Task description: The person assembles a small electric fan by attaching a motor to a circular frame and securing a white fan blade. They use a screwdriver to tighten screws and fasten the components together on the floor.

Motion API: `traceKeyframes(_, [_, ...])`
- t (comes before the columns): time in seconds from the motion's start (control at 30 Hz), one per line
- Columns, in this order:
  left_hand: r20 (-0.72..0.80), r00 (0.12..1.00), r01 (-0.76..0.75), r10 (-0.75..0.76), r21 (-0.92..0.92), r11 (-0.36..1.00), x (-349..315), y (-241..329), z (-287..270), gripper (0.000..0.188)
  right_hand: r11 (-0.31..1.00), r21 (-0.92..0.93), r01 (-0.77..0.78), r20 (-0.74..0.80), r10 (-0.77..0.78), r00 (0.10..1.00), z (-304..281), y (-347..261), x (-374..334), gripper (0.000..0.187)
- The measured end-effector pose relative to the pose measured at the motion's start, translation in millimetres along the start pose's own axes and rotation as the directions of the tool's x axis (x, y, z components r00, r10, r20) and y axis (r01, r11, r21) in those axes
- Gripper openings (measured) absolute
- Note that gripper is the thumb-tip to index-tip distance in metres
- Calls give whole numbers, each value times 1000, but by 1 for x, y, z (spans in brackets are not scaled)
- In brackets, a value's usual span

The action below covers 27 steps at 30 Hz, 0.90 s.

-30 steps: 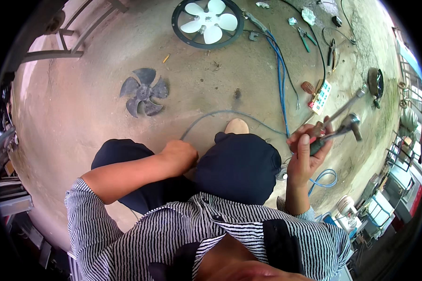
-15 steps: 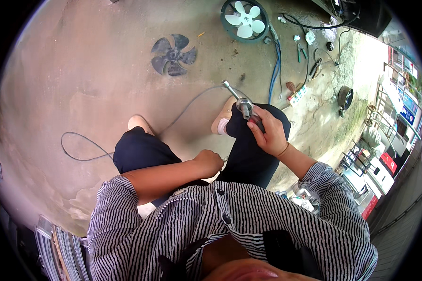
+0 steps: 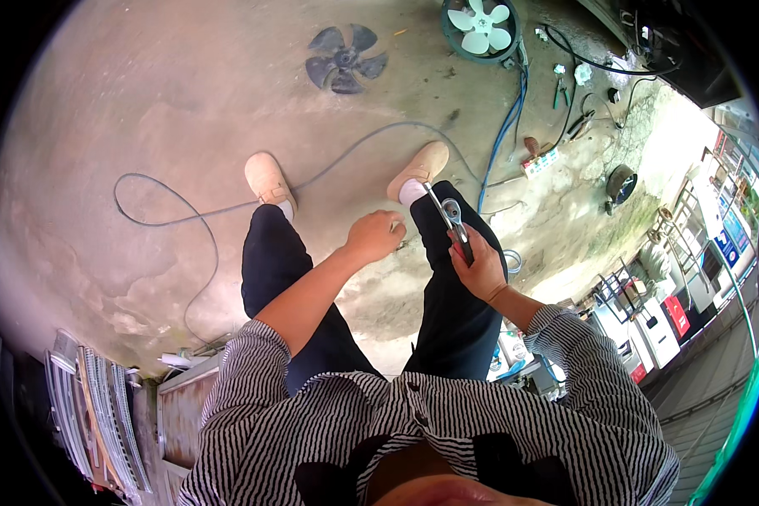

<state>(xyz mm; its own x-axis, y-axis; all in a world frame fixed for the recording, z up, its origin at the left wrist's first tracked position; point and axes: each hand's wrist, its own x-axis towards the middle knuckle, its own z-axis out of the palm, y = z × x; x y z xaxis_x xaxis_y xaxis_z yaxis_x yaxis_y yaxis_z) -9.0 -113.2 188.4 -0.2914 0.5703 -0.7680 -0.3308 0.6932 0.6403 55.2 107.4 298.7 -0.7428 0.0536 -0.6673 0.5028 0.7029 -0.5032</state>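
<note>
My right hand [image 3: 481, 266] is wrapped round the handle of a ratchet wrench [image 3: 453, 211], held over my right thigh. A slim metal shaft lies beside its round head and points toward my right shoe [image 3: 422, 169]. My left hand [image 3: 376, 237] hangs in front of my knees with the fingers curled in. Whether anything small sits in those fingers, I cannot make out. On the ground ahead lies a loose dark five-bladed fan blade [image 3: 346, 59]. Right of it is a round fan [image 3: 481, 29] with white blades in a dark ring frame.
A grey cable [image 3: 346, 152] loops across the concrete around my feet. Blue wires [image 3: 508, 126] run from the framed fan. Green-handled pliers [image 3: 562, 93], a power strip [image 3: 540, 163] and a round dark part [image 3: 621, 184] lie to the right. Metal racks [image 3: 101, 413] stand at the lower left.
My left hand has moved forward from my lap. The ratchet wrench has turned in my right hand, closer to my thigh. My view has shifted, so both shoes now show fully.
</note>
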Motion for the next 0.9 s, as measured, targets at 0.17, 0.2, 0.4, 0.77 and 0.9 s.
traceKeyframes(0.17, [-72, 975, 121, -208, -615, 779, 85, -85, -50, 45, 994, 60, -95, 13, 94, 995, 14, 4, -18, 46])
traceKeyframes(0.2, [-47, 962, 162, -270, -697, 698, 101, -88, -74, 45, 989, 83, -126, 10, 125, 992, 15, 4, -21, 46])
traceKeyframes(0.4, [-321, 671, 61, -668, -875, 481, 246, -209, -118, 45, 989, 62, -138, 30, 136, 990, 5, 14, -27, 44])
traceKeyframes(0.77, [-285, 773, -288, -566, -954, 87, 255, -163, -130, 25, 947, 262, -188, -2, 195, 981, 7, 32, -51, 46])
traceKeyframes(0.9, [-339, 693, -209, -637, -939, 272, 192, -74, -124, 30, 885, 412, -216, 26, 226, 974, 19, 29, -58, 47])
